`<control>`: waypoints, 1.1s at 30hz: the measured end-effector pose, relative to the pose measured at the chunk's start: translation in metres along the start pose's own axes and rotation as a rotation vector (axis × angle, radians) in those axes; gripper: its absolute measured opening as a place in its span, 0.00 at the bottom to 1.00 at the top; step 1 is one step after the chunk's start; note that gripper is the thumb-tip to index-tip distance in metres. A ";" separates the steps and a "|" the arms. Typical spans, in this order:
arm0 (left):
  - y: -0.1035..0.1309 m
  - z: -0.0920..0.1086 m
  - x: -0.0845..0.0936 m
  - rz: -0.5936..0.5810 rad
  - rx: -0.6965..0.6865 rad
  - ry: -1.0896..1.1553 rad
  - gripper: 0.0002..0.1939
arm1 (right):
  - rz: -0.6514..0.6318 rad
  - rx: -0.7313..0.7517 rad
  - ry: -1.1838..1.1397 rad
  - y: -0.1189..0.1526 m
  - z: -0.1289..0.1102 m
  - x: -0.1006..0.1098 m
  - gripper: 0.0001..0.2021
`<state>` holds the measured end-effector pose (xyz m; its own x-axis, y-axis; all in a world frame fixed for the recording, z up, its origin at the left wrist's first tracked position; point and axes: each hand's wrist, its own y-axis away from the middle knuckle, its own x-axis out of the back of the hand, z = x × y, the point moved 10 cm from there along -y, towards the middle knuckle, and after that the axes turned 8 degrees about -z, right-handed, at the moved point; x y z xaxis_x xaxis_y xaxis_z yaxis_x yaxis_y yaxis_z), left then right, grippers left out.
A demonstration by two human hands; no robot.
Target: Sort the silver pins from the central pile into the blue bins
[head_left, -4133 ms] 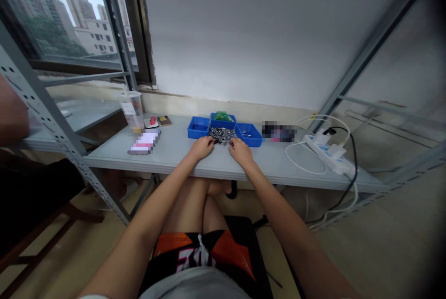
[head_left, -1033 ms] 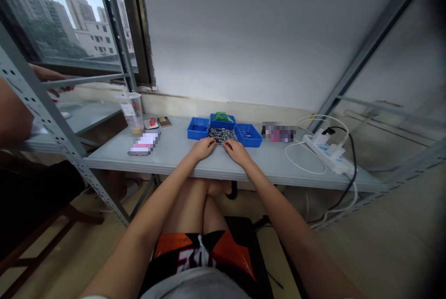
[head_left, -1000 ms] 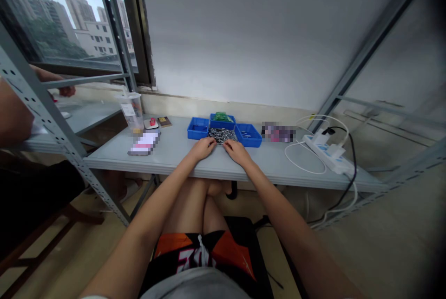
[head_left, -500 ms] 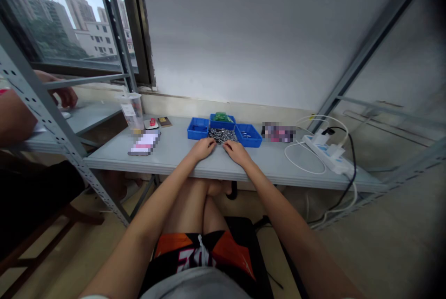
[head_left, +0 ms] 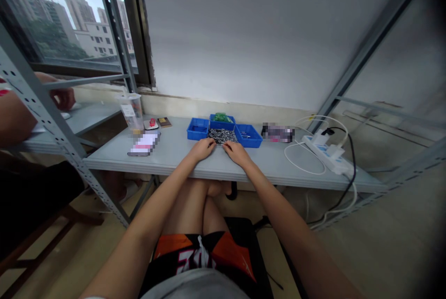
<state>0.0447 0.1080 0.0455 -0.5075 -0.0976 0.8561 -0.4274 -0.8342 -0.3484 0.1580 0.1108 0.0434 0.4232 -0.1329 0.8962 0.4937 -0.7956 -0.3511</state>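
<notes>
A heap of small black and silver metal pieces (head_left: 223, 135) lies between blue plastic bins in the head view; the pieces are too small to name. At the heap's near left corner rests my left hand (head_left: 203, 149), fingers curled together. My right hand (head_left: 236, 152) is at the near right corner, its fingers likewise bent and closed. Whatever the fingertips pinch is hidden or too tiny to make out. The left blue bin (head_left: 195, 135) holds dark bits. A few slim shiny pieces lie in the right blue bin (head_left: 253, 142). Green packets (head_left: 222, 117) fill the back blue bin (head_left: 223, 125).
On the grey table (head_left: 174, 155) a phone (head_left: 143, 143) and a plastic cup (head_left: 131, 112) stand left. A blurred-out object (head_left: 278, 133) lies right, near a power strip (head_left: 325, 155) with loose cables. Another person's hand (head_left: 64, 98) shows at the far-left table.
My hands stay in nearly the same place, with only tiny finger shifts. At the far left, the other person's arm and hand have moved slightly.
</notes>
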 end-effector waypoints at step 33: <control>0.001 0.001 0.001 -0.010 0.013 0.003 0.13 | -0.011 -0.011 -0.004 -0.001 0.002 -0.002 0.09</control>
<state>0.0445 0.1070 0.0461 -0.5055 -0.0880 0.8584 -0.4228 -0.8419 -0.3353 0.1581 0.1136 0.0411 0.4210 -0.1218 0.8989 0.4898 -0.8035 -0.3383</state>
